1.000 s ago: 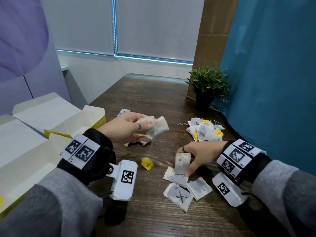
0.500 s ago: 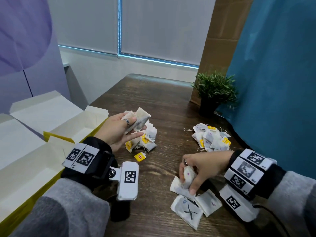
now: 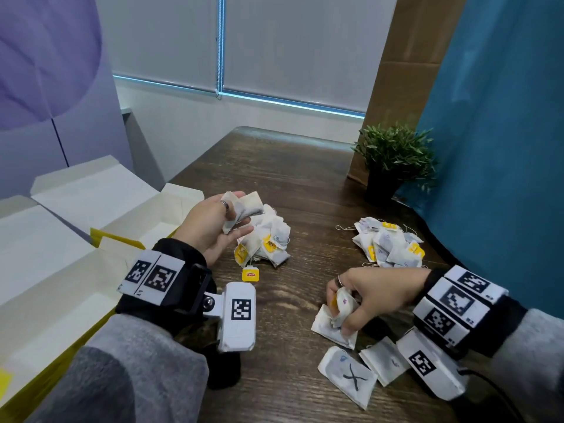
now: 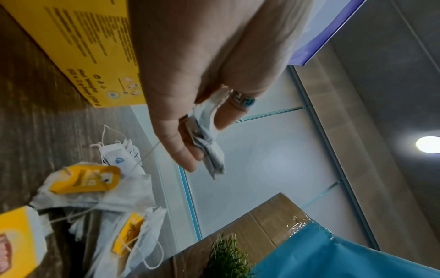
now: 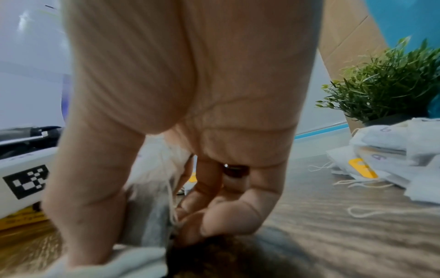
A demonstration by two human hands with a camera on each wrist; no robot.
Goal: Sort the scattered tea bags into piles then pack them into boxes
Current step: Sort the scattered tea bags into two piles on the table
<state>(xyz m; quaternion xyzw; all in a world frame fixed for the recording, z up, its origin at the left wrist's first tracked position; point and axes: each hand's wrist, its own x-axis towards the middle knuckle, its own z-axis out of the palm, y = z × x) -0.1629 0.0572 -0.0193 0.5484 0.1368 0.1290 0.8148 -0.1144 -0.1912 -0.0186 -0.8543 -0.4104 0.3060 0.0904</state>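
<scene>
My left hand [image 3: 227, 219] grips a small bunch of white tea bags [image 3: 244, 206] just above the left pile of tea bags [image 3: 270, 242], whose yellow tags show. In the left wrist view the fingers [image 4: 185, 148] pinch the bunch [image 4: 209, 146] over that pile [image 4: 95, 193]. My right hand [image 3: 351, 303] pinches a tea bag [image 3: 346, 302] marked in purple, lifted off loose tea bags [image 3: 329, 328] near the table's front. Another tea bag marked with an X [image 3: 348, 375] lies nearest me. A second pile [image 3: 389, 247] sits at the right. Open white and yellow boxes [image 3: 76, 239] stand at the left.
A small potted plant [image 3: 393, 160] stands at the back right beside a cardboard panel and a blue curtain [image 3: 500, 132]. One loose yellow tag [image 3: 251, 274] lies on the wooden table [image 3: 290, 178] between my hands.
My left hand carried its bunch of tea bags left, over the left pile. My right hand lifted and crumpled one tea bag off the loose ones at the front.
</scene>
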